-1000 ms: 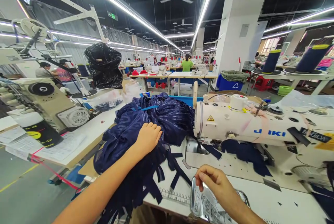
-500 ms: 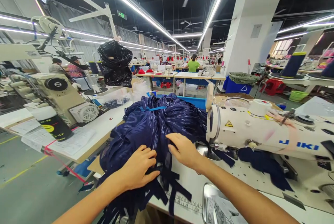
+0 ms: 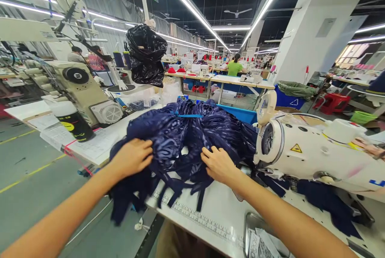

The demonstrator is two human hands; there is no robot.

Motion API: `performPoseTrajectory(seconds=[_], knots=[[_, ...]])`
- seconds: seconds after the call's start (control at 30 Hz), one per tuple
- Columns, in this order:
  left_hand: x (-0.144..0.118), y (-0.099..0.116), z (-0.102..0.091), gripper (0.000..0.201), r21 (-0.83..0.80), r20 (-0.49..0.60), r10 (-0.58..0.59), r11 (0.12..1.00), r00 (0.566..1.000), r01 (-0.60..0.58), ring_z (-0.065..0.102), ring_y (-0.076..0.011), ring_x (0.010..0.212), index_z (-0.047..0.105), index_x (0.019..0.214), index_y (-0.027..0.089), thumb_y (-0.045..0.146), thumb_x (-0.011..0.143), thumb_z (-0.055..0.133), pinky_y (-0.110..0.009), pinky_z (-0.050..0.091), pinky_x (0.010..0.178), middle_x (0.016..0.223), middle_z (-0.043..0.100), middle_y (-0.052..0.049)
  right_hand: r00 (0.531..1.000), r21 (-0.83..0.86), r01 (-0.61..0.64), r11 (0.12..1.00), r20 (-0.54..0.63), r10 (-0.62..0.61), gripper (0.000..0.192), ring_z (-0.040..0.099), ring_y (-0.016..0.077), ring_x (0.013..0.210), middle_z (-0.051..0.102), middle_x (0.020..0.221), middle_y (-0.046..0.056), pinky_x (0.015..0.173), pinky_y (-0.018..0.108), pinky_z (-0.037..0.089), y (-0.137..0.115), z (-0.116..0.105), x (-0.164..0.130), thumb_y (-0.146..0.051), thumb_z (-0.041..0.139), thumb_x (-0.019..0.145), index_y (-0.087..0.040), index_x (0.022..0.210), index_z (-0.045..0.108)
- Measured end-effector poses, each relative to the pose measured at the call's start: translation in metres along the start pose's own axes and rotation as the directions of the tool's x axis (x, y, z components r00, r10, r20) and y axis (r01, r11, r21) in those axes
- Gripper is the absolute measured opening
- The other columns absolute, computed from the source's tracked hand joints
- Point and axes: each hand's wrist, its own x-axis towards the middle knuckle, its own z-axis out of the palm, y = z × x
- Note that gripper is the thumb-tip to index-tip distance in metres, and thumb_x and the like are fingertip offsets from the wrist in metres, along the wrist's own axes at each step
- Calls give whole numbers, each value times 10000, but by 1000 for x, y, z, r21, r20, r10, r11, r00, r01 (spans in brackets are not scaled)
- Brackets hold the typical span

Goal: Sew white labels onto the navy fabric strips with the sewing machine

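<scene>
A large bundle of navy fabric strips [image 3: 177, 134], tied with a blue band [image 3: 189, 115], lies on the sewing table with its loose ends hanging over the front edge. My left hand [image 3: 134, 156] has its fingers curled into the left side of the bundle, and some strips below it are blurred by motion. On the right side, my right hand [image 3: 219, 166] grips strips with bent fingers; its fingertips are partly sunk in the fabric. Between the hands the strips are parted, and a small white gap shows through.
A white sewing machine [image 3: 313, 150] stands close on the right, with navy pieces [image 3: 327, 202] under its arm. A metal tray [image 3: 255, 238] of labels sits at the front. To the left are a second table [image 3: 90, 150], a thread cone [image 3: 72, 123] and another machine [image 3: 72, 85].
My hands have moved apart, the left one leftward and the right one slightly right. The strips between them have spread, and those on the left have swung left. The view has also shifted.
</scene>
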Motion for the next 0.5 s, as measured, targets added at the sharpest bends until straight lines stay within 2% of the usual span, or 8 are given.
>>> performPoseTrajectory(seconds=[0.07,0.1,0.23,0.37,0.43,0.5], knots=[[-9,-14,4,183,55,31,-43,998,999,42,514,-190,644,571,645,164,240,757,448,-350,363,657,746,559,-83,1000,-13,31,999,0,-31,346,464,237,854,506,1160,96,651,356,399,7,5,-5,-190,472,771,-151,1110,522],[-13,-14,5,190,53,42,-42,998,998,39,512,-191,643,574,649,166,251,762,448,-349,364,653,742,560,-81,999,-12,47,999,-3,-48,376,462,237,853,502,1170,98,661,359,395,9,6,-6,-181,466,771,-151,1144,502],[-17,18,7,249,5,31,27,1000,999,-27,514,-176,653,576,683,169,219,821,375,-335,361,642,741,566,-65,997,0,72,997,-5,-72,456,465,244,843,472,1221,104,649,360,394,6,7,-4,-139,451,755,-158,1211,449],[-10,48,0,242,5,-11,-29,1000,1000,29,512,-211,695,575,705,154,203,831,374,-362,348,622,725,575,-74,997,21,58,998,42,-59,550,496,237,831,341,1345,101,630,350,408,-8,7,-13,-72,467,694,-195,1227,418],[-6,57,-6,228,-23,-43,-69,997,997,68,510,-238,740,583,753,150,205,834,376,-381,349,627,749,590,-85,989,76,97,992,107,-105,431,517,225,803,379,1307,114,611,339,417,-18,10,-23,-82,471,693,-191,1109,507],[0,67,-11,227,-122,-86,-79,990,993,68,511,-255,821,588,848,150,170,832,362,-408,364,683,853,613,-100,969,156,164,974,162,-189,247,528,224,779,497,1151,121,587,329,424,-31,14,-33,-119,464,718,-175,934,570]])
